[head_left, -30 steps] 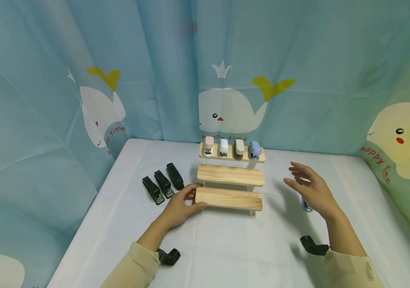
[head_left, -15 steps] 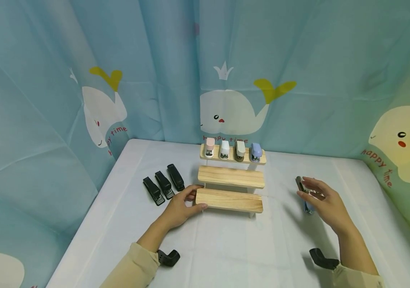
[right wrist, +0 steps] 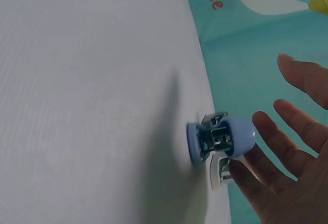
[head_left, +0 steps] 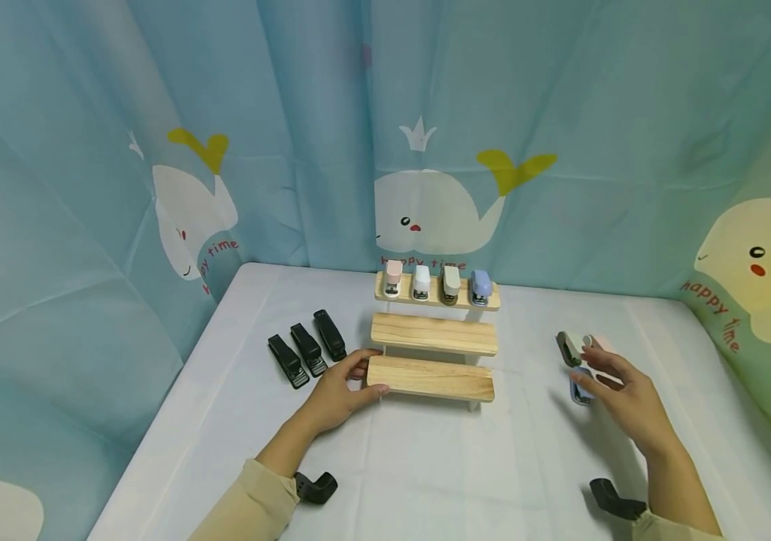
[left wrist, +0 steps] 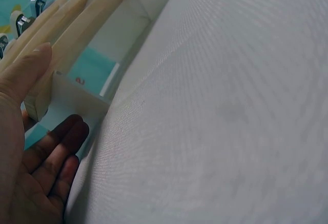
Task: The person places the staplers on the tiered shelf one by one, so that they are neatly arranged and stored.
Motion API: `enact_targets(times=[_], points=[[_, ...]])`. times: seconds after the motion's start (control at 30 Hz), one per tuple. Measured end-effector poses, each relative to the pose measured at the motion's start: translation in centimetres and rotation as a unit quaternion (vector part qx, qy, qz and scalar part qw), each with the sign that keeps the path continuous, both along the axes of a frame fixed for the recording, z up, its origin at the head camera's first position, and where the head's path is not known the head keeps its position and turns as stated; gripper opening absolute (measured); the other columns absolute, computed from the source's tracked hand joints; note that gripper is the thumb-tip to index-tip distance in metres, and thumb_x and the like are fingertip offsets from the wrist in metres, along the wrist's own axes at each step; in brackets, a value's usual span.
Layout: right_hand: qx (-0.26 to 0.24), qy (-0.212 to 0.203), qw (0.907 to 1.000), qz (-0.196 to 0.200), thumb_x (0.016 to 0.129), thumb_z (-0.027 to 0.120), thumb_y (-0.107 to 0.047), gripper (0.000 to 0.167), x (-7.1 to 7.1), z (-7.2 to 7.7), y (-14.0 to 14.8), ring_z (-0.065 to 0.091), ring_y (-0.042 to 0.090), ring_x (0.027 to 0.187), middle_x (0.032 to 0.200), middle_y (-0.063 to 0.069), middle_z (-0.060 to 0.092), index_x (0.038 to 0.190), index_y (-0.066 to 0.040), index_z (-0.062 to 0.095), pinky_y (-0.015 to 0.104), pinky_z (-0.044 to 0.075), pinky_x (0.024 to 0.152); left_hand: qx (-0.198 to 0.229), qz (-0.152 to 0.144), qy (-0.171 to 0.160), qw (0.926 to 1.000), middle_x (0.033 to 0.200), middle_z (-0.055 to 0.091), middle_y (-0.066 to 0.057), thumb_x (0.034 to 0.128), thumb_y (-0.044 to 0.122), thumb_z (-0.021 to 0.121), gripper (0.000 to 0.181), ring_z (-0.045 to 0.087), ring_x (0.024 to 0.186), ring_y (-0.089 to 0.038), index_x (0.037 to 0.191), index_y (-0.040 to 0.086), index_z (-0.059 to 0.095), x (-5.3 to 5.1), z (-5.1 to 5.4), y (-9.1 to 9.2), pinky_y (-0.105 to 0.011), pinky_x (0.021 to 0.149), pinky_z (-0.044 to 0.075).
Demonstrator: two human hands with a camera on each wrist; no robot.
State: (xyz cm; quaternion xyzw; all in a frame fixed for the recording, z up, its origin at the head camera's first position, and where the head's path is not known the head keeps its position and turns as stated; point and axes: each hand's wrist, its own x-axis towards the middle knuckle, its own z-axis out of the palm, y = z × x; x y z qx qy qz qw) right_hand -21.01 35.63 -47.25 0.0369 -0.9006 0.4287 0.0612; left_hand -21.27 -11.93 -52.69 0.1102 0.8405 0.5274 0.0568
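Note:
My left hand (head_left: 340,392) holds the left end of a three-step wooden display rack (head_left: 429,378). In the left wrist view the thumb (left wrist: 31,70) lies against the lowest board, with the other fingers beside and under it. My right hand (head_left: 632,398) hovers, fingers spread and slightly bent, over a small group of mini staplers on the right. A blue stapler (right wrist: 241,137) stands nearest the fingers in the right wrist view. Behind it are a grey-green stapler (head_left: 569,348) and a pink stapler (head_left: 600,343), partly hidden by the hand. Nothing is gripped in the right hand.
On the top step stand a pink stapler (head_left: 393,278), a white stapler (head_left: 421,282), a grey stapler (head_left: 450,284) and a blue stapler (head_left: 480,287). Three black staplers (head_left: 307,348) lie left of the rack. Whale-print curtains (head_left: 318,150) bound the white table (head_left: 426,473).
My right hand has moved right and toward me over the staplers, so the grey-green and pink staplers now show. My left hand stays on the rack.

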Motion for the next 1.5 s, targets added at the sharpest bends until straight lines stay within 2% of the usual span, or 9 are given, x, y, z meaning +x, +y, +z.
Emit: enact_targets(times=[0.33,0.6,0.73,0.87,1.07,1.13,1.23,1.3,1.5], points=[[-0.021,0.004,0.9997,-0.006,0.096,0.077,-0.021,0.058,0.0,-1.6,1.0,0.050,-0.015,0.111,0.124,-0.027,0.056,0.144,0.002,0.054,0.002,0.043,0.087,0.002,-0.001,0.003,1.0000,0.125,0.066,0.009,0.0862,0.054,0.081,0.063,0.061,0.118,-0.016,0.143,0.041,0.056,0.0,-0.2,0.0,-0.048,0.107,0.046],[-0.006,-0.045,0.9987,-0.021,0.097,0.076,-0.034,0.069,0.3,-1.9,1.3,0.048,-0.022,0.104,0.127,-0.024,0.054,0.150,0.000,0.048,0.003,0.042,0.080,0.007,-0.001,0.002,1.0000,0.125,0.066,0.009,0.0860,0.054,0.081,0.061,0.061,0.118,-0.017,0.141,0.046,0.055,0.0,-0.3,0.0,-0.048,0.107,0.046],[-0.001,-0.058,0.9980,-0.024,0.096,0.075,-0.036,0.072,0.3,-2.1,1.3,0.047,-0.024,0.106,0.139,-0.002,0.060,0.151,0.000,0.047,0.002,0.041,0.080,0.010,-0.004,0.001,0.9999,0.126,0.067,0.008,0.0867,0.054,0.080,0.061,0.061,0.118,-0.017,0.142,0.045,0.055,0.0,-0.2,-0.1,-0.048,0.106,0.046],[0.007,-0.079,0.9965,-0.027,0.097,0.074,-0.039,0.076,0.2,-2.5,1.3,0.045,-0.023,0.113,0.155,0.025,0.048,0.155,0.000,0.043,-0.002,0.038,0.083,0.010,-0.005,0.001,0.9999,0.125,0.067,0.008,0.0872,0.053,0.081,0.061,0.061,0.118,-0.017,0.142,0.045,0.055,0.0,-0.1,-0.1,-0.048,0.106,0.046],[0.014,-0.107,0.9937,-0.031,0.098,0.073,-0.041,0.080,0.0,-3.0,1.7,0.040,-0.025,0.104,0.156,0.031,0.043,0.157,0.000,0.039,0.001,0.037,0.078,0.009,-0.005,-0.004,0.9999,0.126,0.067,0.009,0.0870,0.053,0.081,0.062,0.061,0.118,-0.017,0.142,0.045,0.055,0.0,-0.1,-0.1,-0.048,0.107,0.046],[0.019,-0.115,0.9927,-0.031,0.098,0.072,-0.042,0.080,0.0,-3.1,1.8,0.047,-0.016,0.110,0.156,0.031,0.042,0.158,-0.001,0.038,0.001,0.037,0.077,0.006,-0.006,-0.004,1.0000,0.126,0.067,0.009,0.0870,0.054,0.080,0.062,0.061,0.119,-0.017,0.143,0.044,0.055,0.0,-0.1,0.0,-0.048,0.107,0.046],[0.022,-0.123,0.9917,-0.028,0.098,0.071,-0.043,0.082,0.0,-3.2,1.9,0.055,0.018,0.130,0.159,0.031,0.038,0.159,-0.001,0.036,0.001,0.036,0.076,0.000,-0.005,-0.001,1.0000,0.127,0.066,0.008,0.0873,0.055,0.079,0.063,0.061,0.119,-0.018,0.144,0.041,0.055,0.0,0.0,0.0,-0.049,0.106,0.047],[0.025,-0.123,0.9918,-0.026,0.098,0.071,-0.042,0.082,0.0,-3.2,2.0,0.053,0.023,0.132,0.159,0.032,0.037,0.159,-0.001,0.036,0.001,0.036,0.077,-0.001,-0.005,0.000,1.0000,0.127,0.066,0.008,0.0872,0.056,0.079,0.063,0.061,0.120,-0.019,0.144,0.040,0.055,0.0,0.0,0.0,-0.049,0.106,0.046],[0.009,-0.105,0.9944,-0.008,0.099,0.072,-0.035,0.077,0.2,-3.1,1.9,0.036,-0.023,0.103,0.155,0.034,0.038,0.157,0.004,0.037,0.004,0.038,0.077,-0.004,0.000,0.000,1.0000,0.126,0.066,0.010,0.0867,0.056,0.080,0.062,0.061,0.119,-0.018,0.142,0.044,0.055,0.1,0.1,-0.1,-0.049,0.106,0.047]])
